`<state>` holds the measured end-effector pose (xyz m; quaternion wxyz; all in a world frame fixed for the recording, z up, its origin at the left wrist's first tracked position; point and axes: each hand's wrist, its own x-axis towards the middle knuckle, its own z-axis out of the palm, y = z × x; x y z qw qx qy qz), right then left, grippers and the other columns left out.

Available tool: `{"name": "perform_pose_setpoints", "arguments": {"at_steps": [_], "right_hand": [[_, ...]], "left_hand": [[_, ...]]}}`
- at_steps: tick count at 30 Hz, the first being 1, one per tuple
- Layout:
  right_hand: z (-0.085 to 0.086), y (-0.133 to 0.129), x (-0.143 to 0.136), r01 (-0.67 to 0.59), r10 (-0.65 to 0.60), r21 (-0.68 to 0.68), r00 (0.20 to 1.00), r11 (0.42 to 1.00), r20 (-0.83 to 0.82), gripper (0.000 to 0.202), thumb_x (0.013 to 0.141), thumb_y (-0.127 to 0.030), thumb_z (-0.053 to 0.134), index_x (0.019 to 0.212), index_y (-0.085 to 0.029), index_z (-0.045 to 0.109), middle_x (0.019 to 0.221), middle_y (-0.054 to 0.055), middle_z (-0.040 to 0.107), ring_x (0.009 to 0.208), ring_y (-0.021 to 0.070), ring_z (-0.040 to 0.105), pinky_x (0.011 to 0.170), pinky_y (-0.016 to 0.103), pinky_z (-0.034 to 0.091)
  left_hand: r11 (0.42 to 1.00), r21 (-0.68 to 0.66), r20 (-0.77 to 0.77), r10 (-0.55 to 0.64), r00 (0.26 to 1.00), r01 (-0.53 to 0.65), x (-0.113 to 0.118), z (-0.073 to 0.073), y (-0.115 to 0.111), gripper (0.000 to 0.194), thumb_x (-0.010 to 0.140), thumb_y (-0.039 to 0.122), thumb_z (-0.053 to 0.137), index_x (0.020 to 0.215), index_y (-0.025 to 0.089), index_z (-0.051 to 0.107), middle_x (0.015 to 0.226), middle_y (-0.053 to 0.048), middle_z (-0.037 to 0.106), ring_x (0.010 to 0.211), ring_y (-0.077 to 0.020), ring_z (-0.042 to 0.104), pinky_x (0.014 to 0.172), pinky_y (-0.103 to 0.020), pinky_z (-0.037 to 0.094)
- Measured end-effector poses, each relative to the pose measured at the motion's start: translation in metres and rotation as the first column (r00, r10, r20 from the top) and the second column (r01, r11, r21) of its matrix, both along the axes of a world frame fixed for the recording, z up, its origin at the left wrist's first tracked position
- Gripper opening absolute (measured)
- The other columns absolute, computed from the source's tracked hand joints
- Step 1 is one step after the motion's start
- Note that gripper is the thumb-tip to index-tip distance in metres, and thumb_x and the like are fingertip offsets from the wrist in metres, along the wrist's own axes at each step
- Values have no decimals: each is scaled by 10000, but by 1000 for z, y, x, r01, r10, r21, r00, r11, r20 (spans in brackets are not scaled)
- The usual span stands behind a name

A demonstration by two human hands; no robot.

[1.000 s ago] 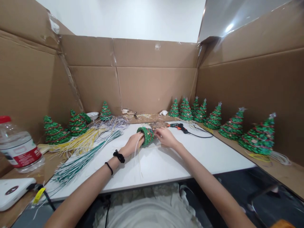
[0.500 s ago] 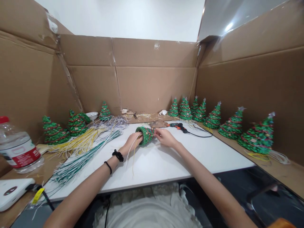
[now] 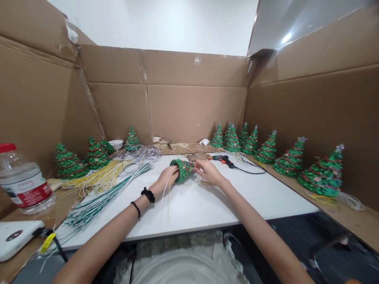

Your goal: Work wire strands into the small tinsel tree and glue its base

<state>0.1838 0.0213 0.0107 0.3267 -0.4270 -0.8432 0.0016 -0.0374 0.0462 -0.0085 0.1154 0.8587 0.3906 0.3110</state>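
Note:
A small green beaded Christmas tree (image 3: 182, 169) lies on its side on the white table (image 3: 207, 205), its hollow base facing me. My left hand (image 3: 166, 179) grips the base, fingers at its opening, with thin yellow and white strands (image 3: 168, 193) trailing from it toward me. My right hand (image 3: 209, 172) holds the tree's narrow end from the right. Two black bands circle my left wrist.
Finished trees (image 3: 291, 161) line the cardboard ledge on the right; others (image 3: 69, 163) stand at the left. Bundles of green (image 3: 97, 203) and yellow strands (image 3: 97, 179) fan across the table's left. A glue gun (image 3: 222, 159) lies behind my hands. A water bottle (image 3: 22, 181) and white device (image 3: 17, 234) sit near left.
The trailing strands have swung slightly as both hands shift on the tree. The view has tilted a little; nothing else has moved.

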Motion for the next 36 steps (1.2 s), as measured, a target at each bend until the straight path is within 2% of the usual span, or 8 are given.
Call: {"name": "perform_pose_setpoints", "arguments": {"at_steps": [5,8,11,18,26,28,32,36], "right_hand": [[-13,4,-11,-7,6,26,999,1000,39,91,880,-206,517,797,-184,549,736,26,638,690,160,555,642,249,354],[-18,7,-15,18,-19,28,999,999,27,98,890,-200,508,800,-186,544,742,27,637,698,156,560,649,246,359],[-20,9,-15,29,-29,15,999,999,14,95,885,-177,512,796,-186,545,748,28,638,716,156,568,657,244,364],[-23,8,-18,95,-95,-13,995,995,-28,90,881,-156,494,810,-186,539,786,40,644,749,168,570,705,262,374],[-31,3,-28,203,-206,-36,970,978,-129,91,878,-138,443,844,-188,511,797,50,640,763,191,562,703,276,379],[-33,2,-29,204,-207,-33,967,978,-150,91,880,-143,436,844,-189,505,796,51,638,764,192,563,704,278,381],[-33,3,-29,211,-214,-33,965,977,-150,88,882,-151,437,838,-190,503,789,49,639,770,193,563,715,282,381],[-35,5,-28,221,-224,-38,966,974,-130,73,880,-162,453,839,-189,507,823,57,652,774,192,568,723,284,382]], "left_hand": [[983,-168,165,-41,985,69,1,1,-1,295,848,288,417,852,125,663,889,-97,697,799,-206,614,737,-284,461],[936,-295,330,-88,940,191,2,4,-5,368,853,380,411,836,115,665,846,-86,692,774,-192,601,727,-267,473],[893,-354,399,-127,908,280,1,5,-6,379,846,412,414,851,127,665,870,-75,689,801,-186,595,769,-264,472],[937,-280,287,-126,950,209,1,1,8,277,790,334,477,757,122,652,772,-47,658,727,-165,550,725,-261,446],[819,-487,403,-98,910,304,11,6,11,298,777,369,533,788,94,646,561,13,518,508,-88,387,506,-215,338],[812,-482,397,-132,908,328,13,8,12,286,780,360,538,784,95,644,534,19,503,508,-90,390,522,-220,357],[857,-379,378,-202,904,349,17,7,19,262,775,335,534,797,99,646,622,-19,591,612,-127,493,630,-252,433],[887,-343,391,-166,905,310,19,0,23,246,768,306,514,800,103,649,723,-54,648,726,-165,555,708,-282,467]]}}
